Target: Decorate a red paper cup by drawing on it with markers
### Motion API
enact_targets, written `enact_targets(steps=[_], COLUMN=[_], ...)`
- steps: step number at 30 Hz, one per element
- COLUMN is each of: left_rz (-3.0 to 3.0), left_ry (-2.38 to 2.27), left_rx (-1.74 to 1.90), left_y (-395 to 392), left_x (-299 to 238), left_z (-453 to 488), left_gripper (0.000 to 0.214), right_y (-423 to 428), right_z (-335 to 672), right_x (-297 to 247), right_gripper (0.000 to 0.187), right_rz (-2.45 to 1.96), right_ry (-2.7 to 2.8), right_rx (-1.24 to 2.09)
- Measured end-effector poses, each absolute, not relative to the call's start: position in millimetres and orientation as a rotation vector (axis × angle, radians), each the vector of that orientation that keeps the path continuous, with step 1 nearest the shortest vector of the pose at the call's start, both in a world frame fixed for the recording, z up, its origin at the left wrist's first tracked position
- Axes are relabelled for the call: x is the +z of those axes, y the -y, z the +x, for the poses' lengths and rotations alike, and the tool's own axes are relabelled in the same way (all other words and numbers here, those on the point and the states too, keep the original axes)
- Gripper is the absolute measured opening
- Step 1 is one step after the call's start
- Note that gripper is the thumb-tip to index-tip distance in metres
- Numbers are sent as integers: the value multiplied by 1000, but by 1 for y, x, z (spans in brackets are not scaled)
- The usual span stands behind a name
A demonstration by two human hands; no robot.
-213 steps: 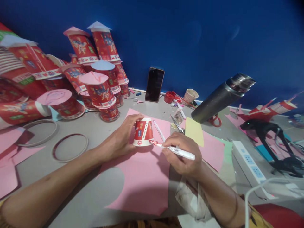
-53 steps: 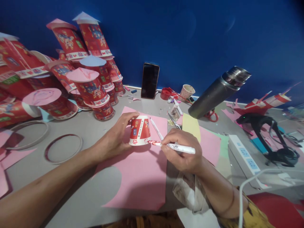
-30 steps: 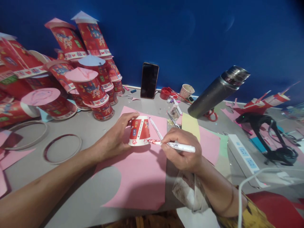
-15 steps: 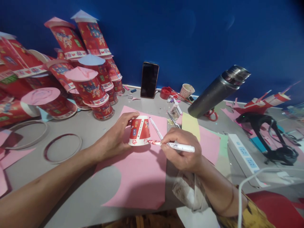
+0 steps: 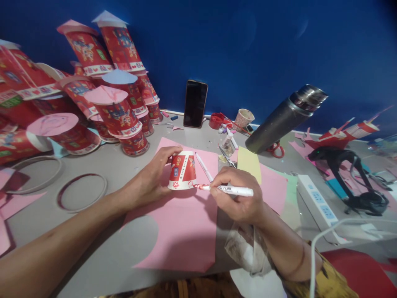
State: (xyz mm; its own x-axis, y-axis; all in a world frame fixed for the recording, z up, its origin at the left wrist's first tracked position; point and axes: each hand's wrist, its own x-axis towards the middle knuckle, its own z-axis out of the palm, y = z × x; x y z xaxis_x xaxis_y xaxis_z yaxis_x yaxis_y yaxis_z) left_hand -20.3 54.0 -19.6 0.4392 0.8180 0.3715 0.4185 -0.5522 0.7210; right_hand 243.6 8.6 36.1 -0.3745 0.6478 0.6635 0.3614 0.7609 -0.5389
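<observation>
A red and white paper cup [image 5: 183, 171] stands upside down on a pink paper sheet [image 5: 182, 231]. My left hand [image 5: 151, 182] wraps round the cup's left side and holds it in place. My right hand [image 5: 238, 195] pinches a white acrylic marker [image 5: 231, 190], its tip touching the paper at the cup's right rim. A round piece has been cut out of the sheet's left edge.
Stacked red cups with paper lids [image 5: 116, 107] crowd the back left. A phone [image 5: 195, 103] leans on the blue wall. A steel flask [image 5: 283, 120], scissors [image 5: 227, 156], a second white pen [image 5: 204, 167], a power strip [image 5: 319, 207] and two rings [image 5: 82, 192] lie around.
Both hands have stayed in place with the marker tip at the cup's rim; over seven seconds the view has shifted slightly, the cup and hands hardly at all.
</observation>
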Motion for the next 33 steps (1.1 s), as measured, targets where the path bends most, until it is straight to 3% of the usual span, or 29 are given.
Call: enact_targets(steps=[33], left_rz=[2117], left_ry=[-1050], left_rx=[952], left_y=[-52], left_x=[-19], left_z=[-17], left_gripper=[85], right_y=[-7], right_z=[243], right_x=[36], right_gripper=[12], right_rz=[-809], right_ry=[1973], right_rx=[464])
